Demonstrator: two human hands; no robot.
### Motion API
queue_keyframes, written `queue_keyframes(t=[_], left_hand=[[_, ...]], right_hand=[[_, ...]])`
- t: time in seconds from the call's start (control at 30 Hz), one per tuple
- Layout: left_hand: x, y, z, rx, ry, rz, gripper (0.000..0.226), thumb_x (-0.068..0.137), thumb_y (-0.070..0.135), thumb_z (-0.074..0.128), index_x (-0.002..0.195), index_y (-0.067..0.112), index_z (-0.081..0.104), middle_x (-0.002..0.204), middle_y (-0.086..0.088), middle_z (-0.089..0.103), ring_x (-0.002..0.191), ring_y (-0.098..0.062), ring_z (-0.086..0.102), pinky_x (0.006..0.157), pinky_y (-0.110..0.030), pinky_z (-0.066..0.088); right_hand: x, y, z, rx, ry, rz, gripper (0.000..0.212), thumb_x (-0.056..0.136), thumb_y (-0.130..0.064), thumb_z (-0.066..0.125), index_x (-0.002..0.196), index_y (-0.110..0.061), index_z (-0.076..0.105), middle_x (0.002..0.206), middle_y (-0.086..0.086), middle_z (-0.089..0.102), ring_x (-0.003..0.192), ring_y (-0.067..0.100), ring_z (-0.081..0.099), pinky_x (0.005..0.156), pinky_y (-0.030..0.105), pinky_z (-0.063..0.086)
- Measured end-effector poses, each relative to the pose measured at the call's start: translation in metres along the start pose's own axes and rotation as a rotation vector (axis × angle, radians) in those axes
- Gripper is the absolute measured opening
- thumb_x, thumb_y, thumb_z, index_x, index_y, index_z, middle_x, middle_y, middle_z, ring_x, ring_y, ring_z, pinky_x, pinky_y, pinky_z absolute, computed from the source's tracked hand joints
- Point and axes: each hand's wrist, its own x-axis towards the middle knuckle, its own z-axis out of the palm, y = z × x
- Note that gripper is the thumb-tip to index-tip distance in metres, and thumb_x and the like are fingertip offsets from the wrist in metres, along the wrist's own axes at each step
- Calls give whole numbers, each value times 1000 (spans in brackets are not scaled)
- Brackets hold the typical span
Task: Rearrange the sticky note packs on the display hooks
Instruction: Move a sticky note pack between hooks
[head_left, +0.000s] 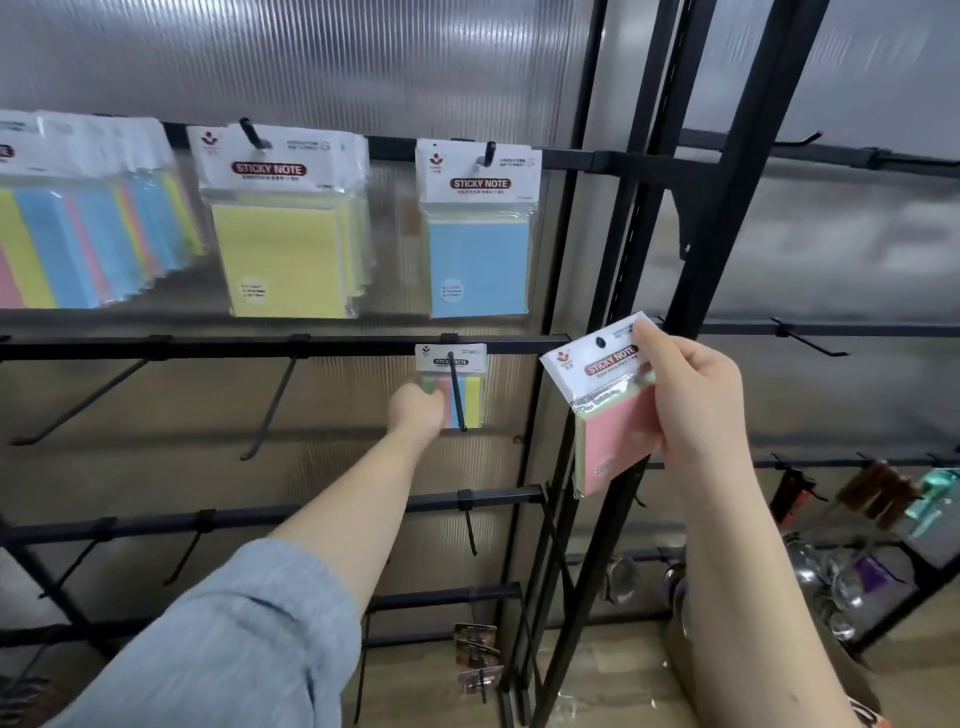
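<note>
Right hand pinches a pink-faced sticky note pack by its white header card, thumb tip at the card's upper corner and the other fingers hidden behind the pad, so the pack hangs tilted in the air just to the hand's left, clear of every hook. Its punched hang hole shows uncovered on the header, a little left of the thumb. Farther left and slightly beyond, the left hand reaches to a striped multicolour pack already threaded on a middle-row hook; its fingers curl at the pack's lower left edge, though whether they truly grip or merely touch it I cannot tell.

Judging by looks, these packs are light: a small paper block in a thin clear sleeve. The block is fairly stiff, the film slick and crinkly, the header thin card that bends easily. A pinch on the header beside the hole, as now, seems best for steering the hole onto a hook tip; squeezing the pad through the film risks it sliding. Above the left hand hang a yellow pack and a blue pack on the top rail.
</note>
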Motion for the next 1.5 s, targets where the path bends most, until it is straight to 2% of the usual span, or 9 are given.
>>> queue_keyframes(t=[0.17,0.33,0.5,0.7,0.87,1.0,1.13,1.27,1.5], left_hand=[[4,-8,10,-216,93,-27,37,95,28,53,120,2,50,115,-14,61,98,-28,58,69,-27,38],[5,-9,16,-279,53,40,28,95,31,53,109,6,54,106,-11,64,85,-21,57,60,-25,39],[5,-8,14,-321,-41,38,36,101,29,40,104,0,60,80,-5,59,69,-16,54,52,-21,37],[-1,-11,7,-371,31,69,31,101,27,36,77,15,52,73,-1,56,69,-18,54,61,-26,40],[-24,-14,0,-396,95,188,36,100,21,39,64,15,42,60,7,44,54,-3,42,46,-10,31],[-43,-20,-9,-357,75,228,36,99,21,39,63,16,41,61,6,41,57,-9,35,54,-25,28],[-62,-25,-20,-333,27,255,35,97,20,40,64,12,44,61,4,43,59,-12,35,56,-28,27],[-76,-26,-33,-261,-33,306,34,97,23,39,67,8,42,66,-6,45,63,-20,37,60,-31,27],[-101,-20,-49,-131,-66,355,39,99,23,37,61,15,32,61,0,39,58,-17,33,57,-31,24]], right_hand=[[2,0,1,-16,-18,0,43,90,-36,59,48,-26,63,57,-7,66,51,6,53,47,17,35],[5,-2,-2,4,-39,34,42,89,-35,60,48,-25,64,62,-4,68,57,8,56,54,21,39],[7,-3,-4,-12,-78,45,40,90,-36,59,52,-26,66,64,-4,70,55,5,58,53,19,40],[9,-4,-4,9,-84,66,37,89,-37,60,54,-27,68,63,-6,69,55,4,57,55,22,39],[-3,-3,-4,15,-74,75,37,89,-36,60,54,-26,68,63,-5,70,54,4,58,54,21,39],[-19,-6,-4,37,-40,75,36,87,-37,61,54,-26,68,63,-4,70,57,6,58,57,23,39],[-39,-11,-2,41,-20,75,37,89,-36,61,54,-27,69,65,-5,71,59,6,61,61,24,42],[-58,-16,-1,57,19,80,38,88,-34,62,53,-24,68,65,-2,71,68,16,59,70,32,42],[-88,-24,4,50,77,69,41,89,-31,62,49,-21,61,60,-4,67,61,11,55,63,26,39]])
